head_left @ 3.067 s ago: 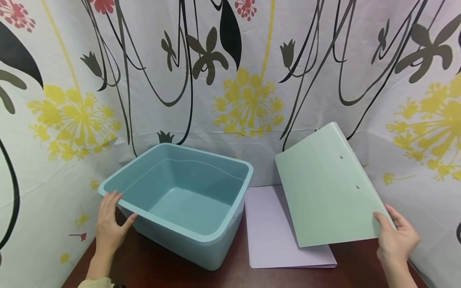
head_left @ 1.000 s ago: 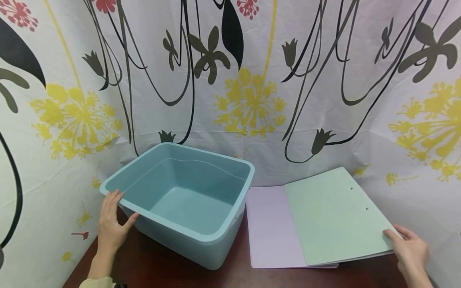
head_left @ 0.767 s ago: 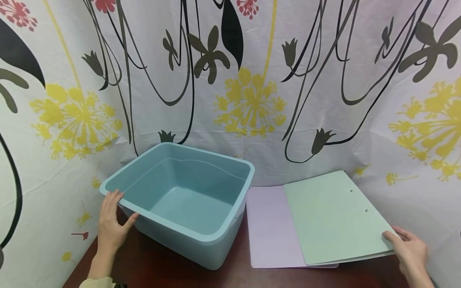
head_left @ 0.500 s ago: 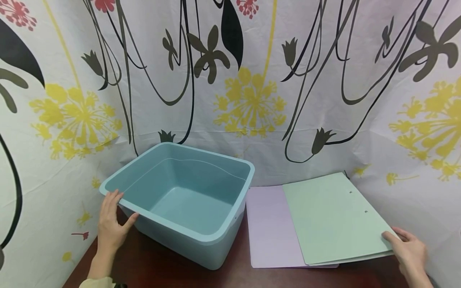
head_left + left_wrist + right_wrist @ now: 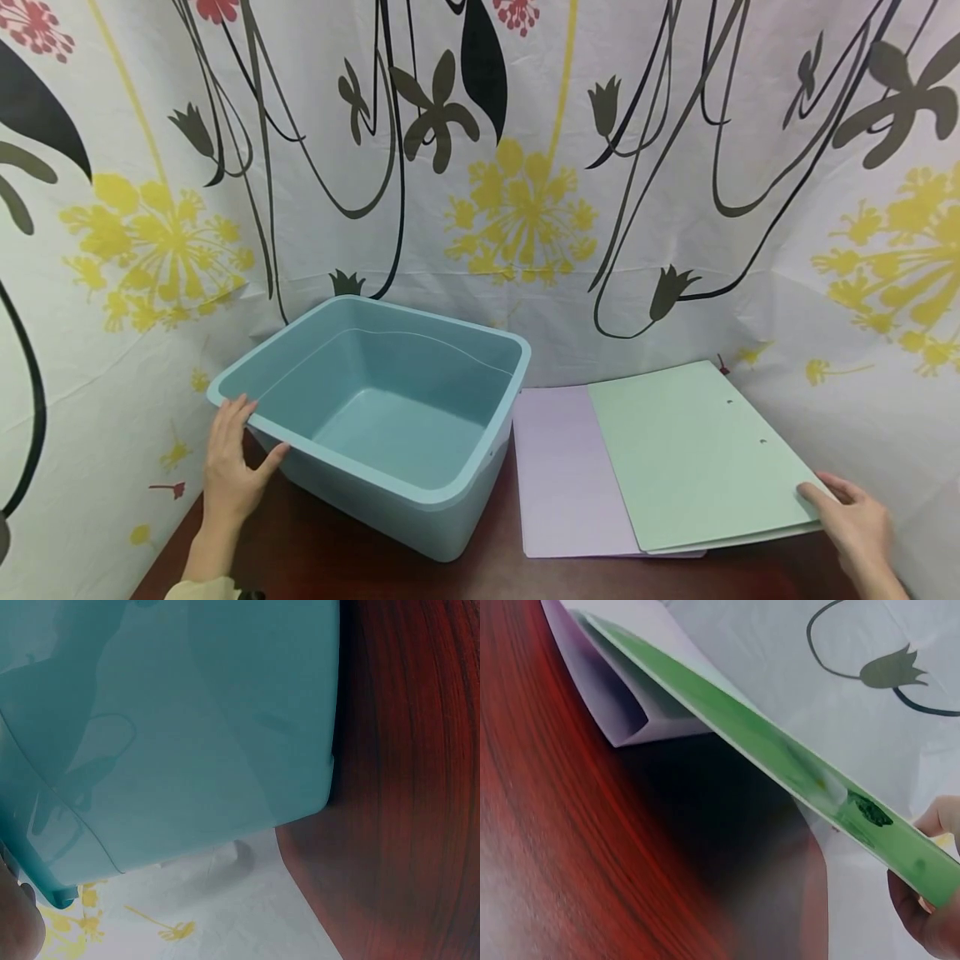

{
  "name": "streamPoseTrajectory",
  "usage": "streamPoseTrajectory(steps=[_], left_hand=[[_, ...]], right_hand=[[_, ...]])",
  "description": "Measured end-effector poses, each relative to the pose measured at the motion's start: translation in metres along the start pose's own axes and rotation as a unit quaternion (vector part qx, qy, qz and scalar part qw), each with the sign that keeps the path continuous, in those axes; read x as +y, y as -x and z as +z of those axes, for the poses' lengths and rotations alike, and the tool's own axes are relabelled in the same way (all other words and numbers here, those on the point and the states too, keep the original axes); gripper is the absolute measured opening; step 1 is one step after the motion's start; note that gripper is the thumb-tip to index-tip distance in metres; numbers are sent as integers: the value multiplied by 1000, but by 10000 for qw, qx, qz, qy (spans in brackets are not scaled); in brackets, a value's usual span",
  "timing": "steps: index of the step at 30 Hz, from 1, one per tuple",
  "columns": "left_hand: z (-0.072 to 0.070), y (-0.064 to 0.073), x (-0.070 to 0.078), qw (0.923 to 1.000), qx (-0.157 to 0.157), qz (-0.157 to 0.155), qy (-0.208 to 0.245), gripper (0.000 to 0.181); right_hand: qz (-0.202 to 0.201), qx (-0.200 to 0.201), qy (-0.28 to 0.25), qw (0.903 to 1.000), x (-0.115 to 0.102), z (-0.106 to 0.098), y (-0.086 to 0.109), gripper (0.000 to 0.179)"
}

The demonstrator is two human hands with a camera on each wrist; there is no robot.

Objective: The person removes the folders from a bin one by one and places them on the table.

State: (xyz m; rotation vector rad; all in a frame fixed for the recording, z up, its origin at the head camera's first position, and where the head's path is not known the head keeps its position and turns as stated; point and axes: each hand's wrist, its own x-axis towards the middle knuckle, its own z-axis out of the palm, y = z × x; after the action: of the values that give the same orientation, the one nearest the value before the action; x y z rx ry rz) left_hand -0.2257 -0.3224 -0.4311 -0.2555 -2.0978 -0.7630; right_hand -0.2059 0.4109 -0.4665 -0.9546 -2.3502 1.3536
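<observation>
In the head view, the fingers and spread thumb of my left hand [image 5: 231, 479] rest on the near left rim of a blue plastic tub [image 5: 390, 500]. The tub has nothing in it. My right hand [image 5: 858, 521] grips the lower right corner of a pale green ring binder [image 5: 705, 467], thumb on top and fingers beneath. Its far left part lies over a lilac binder [image 5: 562, 483] on the table. In the right wrist view, the green binder [image 5: 765, 754] slants up from the lilac binder [image 5: 619, 705], its held end off the table; a dark part shows between its covers.
A dark red-brown wooden table [image 5: 450, 579] carries everything. White cloth with flower prints [image 5: 555, 333] hangs close behind and on both sides. The tub stands just left of the lilac binder.
The green binder has come down and to the right from a raised, steep tilt to a flatter lie over the lilac binder. Lately it has barely shifted. My left hand stays on the rim.
</observation>
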Motion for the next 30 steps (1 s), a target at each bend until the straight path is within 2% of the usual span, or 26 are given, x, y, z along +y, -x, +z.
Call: streamPoseTrajectory(steps=[7,14,20,23,28,30], left_hand=[[0,0,0,10000,-5,-5,25,82],[0,0,0,10000,-5,9,21,82],[0,0,-1,10000,9,24,36,82],[0,-1,-1,10000,26,66,-2,82],[0,-1,-1,10000,32,77,9,81],[0,-1,0,10000,32,69,11,81]], right_hand=[[-508,-109,593,9969,10,-6,-7,21],[-899,-224,897,9917,16,-6,-10,58],[-1088,-414,947,9887,24,-7,-14,61],[-1173,-511,862,9880,28,-9,-15,58],[-1415,-646,587,9861,34,-11,-16,28],[-1452,-733,544,9852,35,-11,-16,24]])
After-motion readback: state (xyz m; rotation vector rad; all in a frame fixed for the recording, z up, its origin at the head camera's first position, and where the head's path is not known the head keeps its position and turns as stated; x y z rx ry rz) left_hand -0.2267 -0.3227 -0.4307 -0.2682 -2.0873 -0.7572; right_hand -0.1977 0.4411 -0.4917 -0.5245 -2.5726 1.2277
